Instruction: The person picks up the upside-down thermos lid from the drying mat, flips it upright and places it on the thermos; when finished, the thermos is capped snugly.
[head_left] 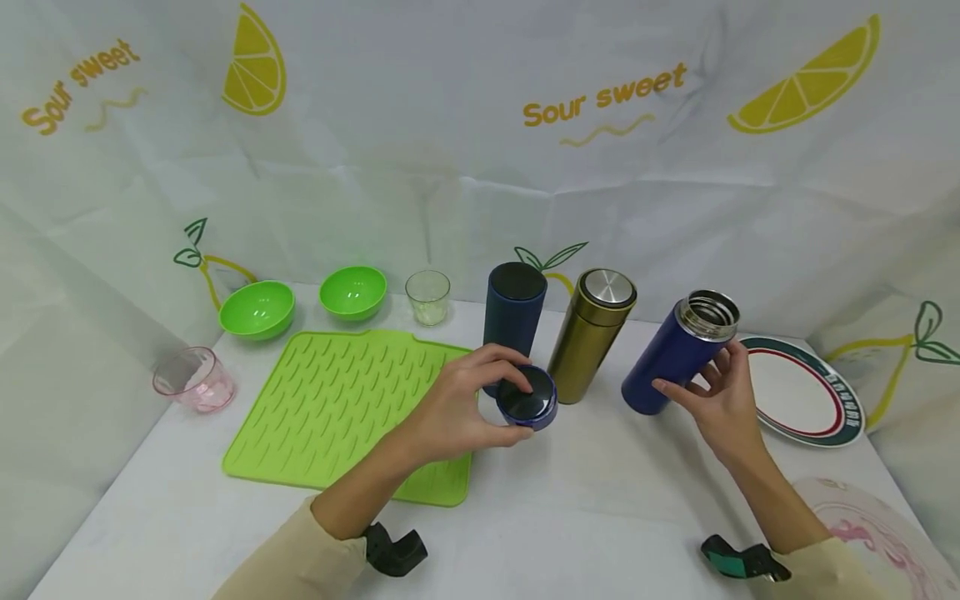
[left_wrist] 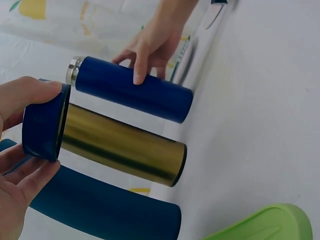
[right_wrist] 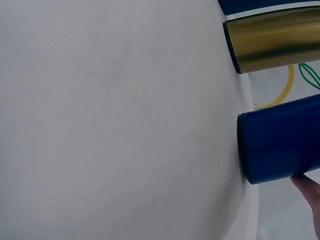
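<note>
My left hand [head_left: 457,408] grips a blue thermos lid [head_left: 527,400] with a dark top, held in the air over the table. In the left wrist view the thumb and fingers pinch the lid [left_wrist: 44,122] by its sides. My right hand [head_left: 720,400] holds the blue thermos [head_left: 667,358] around its upper body, thumb in front and fingers behind. The steel mouth of that thermos is uncovered, and its base stands on the table. Between the hands are a gold thermos [head_left: 588,342] with a steel-topped lid and a dark teal bottle [head_left: 513,308], partly hidden by my left hand.
A green drying mat [head_left: 337,408] lies at left. Behind it stand two green bowls [head_left: 257,310] and a clear glass [head_left: 428,297]; a pink glass [head_left: 197,381] is farther left. At right lie a green-rimmed plate [head_left: 802,392] and a pink-patterned plate [head_left: 870,533]. White printed cloth [head_left: 450,200] hangs behind.
</note>
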